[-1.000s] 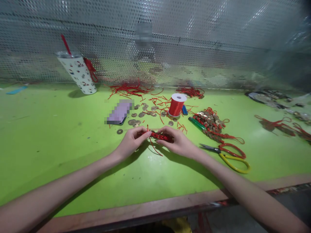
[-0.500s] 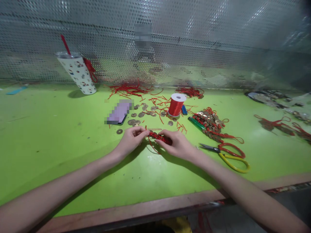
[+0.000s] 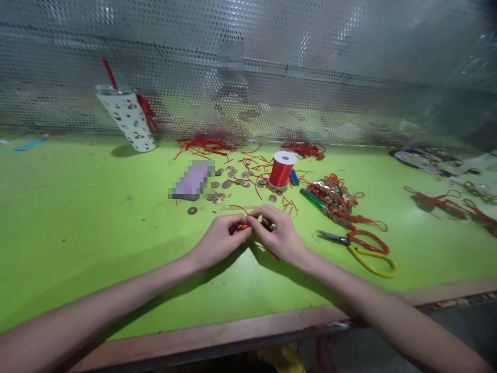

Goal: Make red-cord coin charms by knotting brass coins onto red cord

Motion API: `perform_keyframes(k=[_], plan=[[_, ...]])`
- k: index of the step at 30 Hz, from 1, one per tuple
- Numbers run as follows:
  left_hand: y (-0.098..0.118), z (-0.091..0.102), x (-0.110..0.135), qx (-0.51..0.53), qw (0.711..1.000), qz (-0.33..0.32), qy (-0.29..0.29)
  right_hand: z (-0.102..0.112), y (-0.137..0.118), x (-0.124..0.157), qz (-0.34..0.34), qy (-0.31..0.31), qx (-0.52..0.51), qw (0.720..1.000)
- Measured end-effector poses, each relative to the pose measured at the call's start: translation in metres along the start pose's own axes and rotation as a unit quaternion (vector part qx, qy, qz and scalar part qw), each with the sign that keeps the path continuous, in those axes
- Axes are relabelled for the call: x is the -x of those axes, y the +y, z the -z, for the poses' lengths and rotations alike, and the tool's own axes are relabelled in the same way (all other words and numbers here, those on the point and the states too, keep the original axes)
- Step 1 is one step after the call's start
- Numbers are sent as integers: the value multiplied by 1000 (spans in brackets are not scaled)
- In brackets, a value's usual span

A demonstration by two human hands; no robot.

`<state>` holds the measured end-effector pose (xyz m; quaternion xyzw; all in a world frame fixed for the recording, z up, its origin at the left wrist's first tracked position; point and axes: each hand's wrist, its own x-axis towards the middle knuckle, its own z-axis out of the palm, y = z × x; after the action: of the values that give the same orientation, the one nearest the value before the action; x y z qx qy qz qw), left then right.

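My left hand [image 3: 222, 237] is closed around a knotted red cord string [image 3: 243, 227], most of which the fingers hide. Pressed against it, my right hand [image 3: 280, 232] pinches the cord with thumb and forefinger. One thin cord end curves out above the fingertips, and another hangs down below the right hand. Beyond the hands, loose round coins with holes [image 3: 218, 198] lie scattered among short red cord snippets [image 3: 289, 203]. A spool of red cord [image 3: 282, 170] stands upright behind them.
To the right lie scissors [image 3: 351, 242], a green lighter [image 3: 313, 199] and a pile of corded coins [image 3: 337, 194]. A phone [image 3: 192, 180] rests at the left, with a tilted-looking tumbler [image 3: 130, 119] behind it. Perforated metal sheeting [image 3: 272, 98] borders the table's back.
My hands have come together, fingertips meeting. The coin-and-cord string that stretched between them is now mostly hidden in the fingers, and the right hand has shifted to the cord near the left thumb.
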<state>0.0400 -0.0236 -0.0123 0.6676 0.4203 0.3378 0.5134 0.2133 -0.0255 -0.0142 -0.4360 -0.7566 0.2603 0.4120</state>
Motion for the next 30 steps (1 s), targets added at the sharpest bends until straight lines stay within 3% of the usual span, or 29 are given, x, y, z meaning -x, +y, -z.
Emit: perform_keyframes(k=[8, 17, 30], plan=[[-3, 3, -5, 14, 1000, 25, 7, -2, 8, -2, -30, 22, -21, 999], [-3, 12, -9, 42, 996, 60, -50, -3, 8, 1, -23, 18, -22, 999], [-8, 13, -7, -16, 999, 17, -47, -3, 14, 1, -7, 6, -17, 1000]])
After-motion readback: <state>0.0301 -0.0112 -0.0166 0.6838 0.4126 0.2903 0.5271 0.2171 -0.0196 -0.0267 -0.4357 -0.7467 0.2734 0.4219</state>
